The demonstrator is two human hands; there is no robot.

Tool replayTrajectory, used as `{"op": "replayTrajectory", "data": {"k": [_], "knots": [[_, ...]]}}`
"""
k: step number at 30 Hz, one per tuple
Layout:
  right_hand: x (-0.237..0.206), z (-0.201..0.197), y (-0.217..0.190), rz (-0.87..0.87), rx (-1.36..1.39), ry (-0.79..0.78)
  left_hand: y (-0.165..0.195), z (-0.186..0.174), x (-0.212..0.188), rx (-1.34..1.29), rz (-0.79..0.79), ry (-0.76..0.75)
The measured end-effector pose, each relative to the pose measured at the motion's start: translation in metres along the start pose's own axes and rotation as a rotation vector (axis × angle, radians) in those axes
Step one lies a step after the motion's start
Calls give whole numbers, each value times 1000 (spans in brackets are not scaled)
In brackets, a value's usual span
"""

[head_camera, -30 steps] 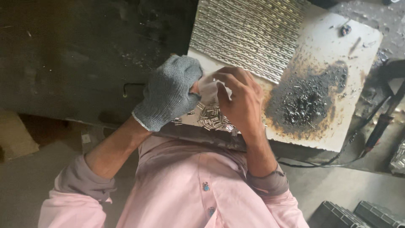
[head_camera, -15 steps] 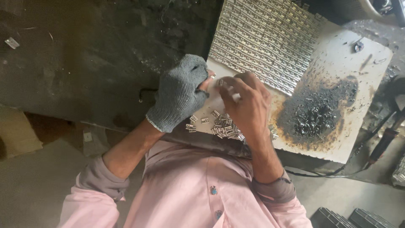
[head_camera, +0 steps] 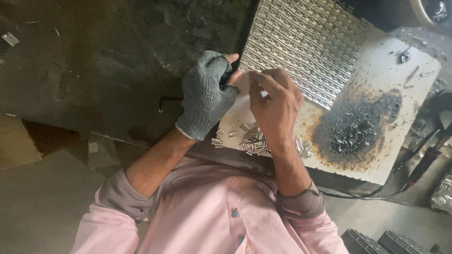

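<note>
My left hand (head_camera: 206,96) wears a grey knitted fingerless glove, and my right hand (head_camera: 275,104) is bare. Their fingertips meet at the near corner of a sheet of small silver metal pieces (head_camera: 301,47) laid in tight rows. Both hands pinch one small metal piece there, mostly hidden by the fingers. Under my right wrist lies a loose heap of the same metal pieces (head_camera: 252,141). Everything rests on a white board (head_camera: 414,80).
A burnt black patch with dark metal scraps (head_camera: 351,134) covers the board's right part. A cable and dark tool handle (head_camera: 423,164) lie at the right edge. The dark floor (head_camera: 94,61) spreads to the left, with a small hex key (head_camera: 169,99). Ridged metal blocks (head_camera: 372,242) sit at the bottom right.
Both hands have moved away from the loose heap, up to the corner of the sheet of rowed pieces. The heap now shows below them.
</note>
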State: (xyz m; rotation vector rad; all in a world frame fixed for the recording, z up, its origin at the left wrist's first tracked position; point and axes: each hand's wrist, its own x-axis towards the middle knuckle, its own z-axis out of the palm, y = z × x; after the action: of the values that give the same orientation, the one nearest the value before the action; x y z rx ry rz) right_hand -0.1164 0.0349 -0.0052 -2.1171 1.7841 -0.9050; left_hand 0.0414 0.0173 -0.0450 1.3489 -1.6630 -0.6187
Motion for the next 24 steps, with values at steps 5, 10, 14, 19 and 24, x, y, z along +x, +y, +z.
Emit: {"op": "replayTrajectory", "data": {"k": [5,10,14,19,24], "knots": [[2,0,0,23,26,-11,-3,1,4,6,34,-9],[-1,-14,6,50,161,-81,-5,1,3,-16,86,1],[-13,-59,20,150,94,-224,1,-14,9,17,69,-10],[-40,-89,19,-11,-132,-359,31,-42,2,55,323,-290],[-45,-86,17,12,-131,-400,58,-14,-5,270,453,-591]]}}
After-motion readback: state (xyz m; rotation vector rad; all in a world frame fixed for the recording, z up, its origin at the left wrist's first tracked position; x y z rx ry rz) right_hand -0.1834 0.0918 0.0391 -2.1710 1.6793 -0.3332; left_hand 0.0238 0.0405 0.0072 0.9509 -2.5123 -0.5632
